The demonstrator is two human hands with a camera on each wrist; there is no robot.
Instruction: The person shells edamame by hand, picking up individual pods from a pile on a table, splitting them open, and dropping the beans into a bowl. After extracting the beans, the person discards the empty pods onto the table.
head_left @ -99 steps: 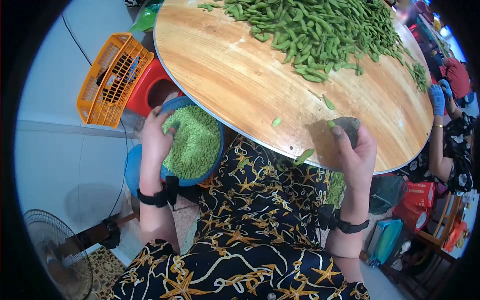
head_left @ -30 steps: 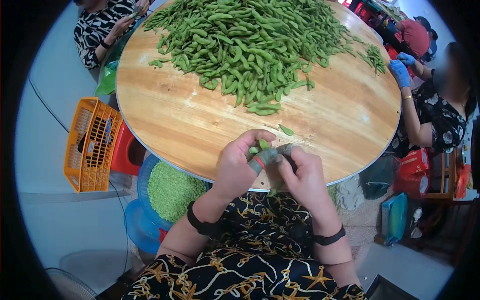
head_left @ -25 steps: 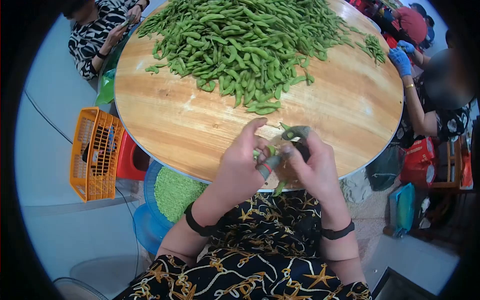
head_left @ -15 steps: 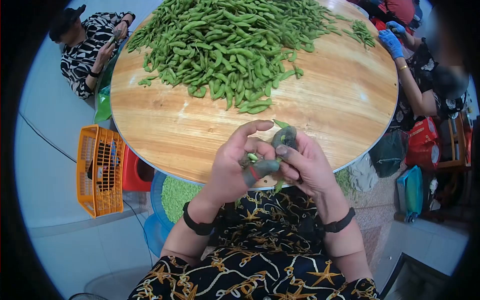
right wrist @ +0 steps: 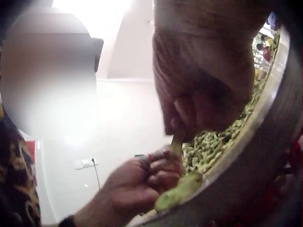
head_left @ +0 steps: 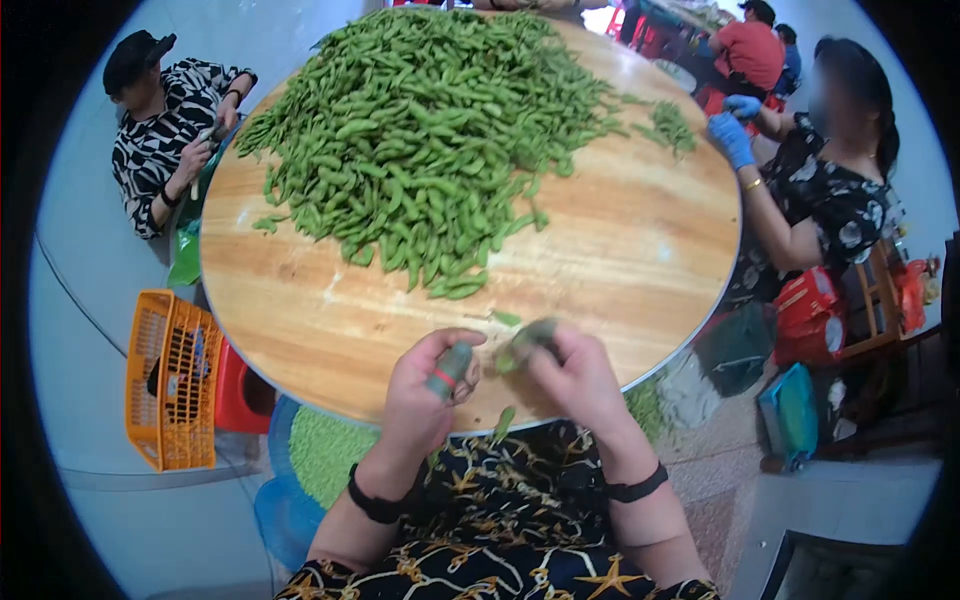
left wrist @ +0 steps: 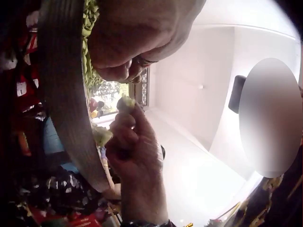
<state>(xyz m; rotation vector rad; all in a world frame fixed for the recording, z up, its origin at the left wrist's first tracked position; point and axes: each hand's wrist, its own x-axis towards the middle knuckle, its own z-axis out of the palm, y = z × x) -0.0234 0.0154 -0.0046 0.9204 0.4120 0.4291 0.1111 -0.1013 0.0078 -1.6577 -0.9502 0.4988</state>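
Note:
My left hand (head_left: 425,390) is at the near table edge, fingers curled, with a grey-green cover and red band on its thumb; the shelled beans seen in it earlier are hidden now. Just right of it, my right hand (head_left: 575,375) pinches a green edamame pod (head_left: 512,357) between thumb and covered finger, both blurred. The left wrist view shows the pod (left wrist: 127,102) at the right fingertips. One loose pod (head_left: 506,318) lies beyond the hands and another pod (head_left: 504,424) at the table rim. A large heap of edamame pods (head_left: 410,150) covers the far table.
A blue basin (head_left: 282,440) of shelled beans (head_left: 325,455) stands below the round wooden table (head_left: 300,330), at left. An orange crate (head_left: 170,380) is on a red stool (head_left: 240,395). People sit left and right; the right one wears blue gloves (head_left: 732,140).
My left hand came from the bean basin to meet the right over the table. Since half a second ago, the hands have drawn slightly apart and the left fingers closed over. The view tilted up.

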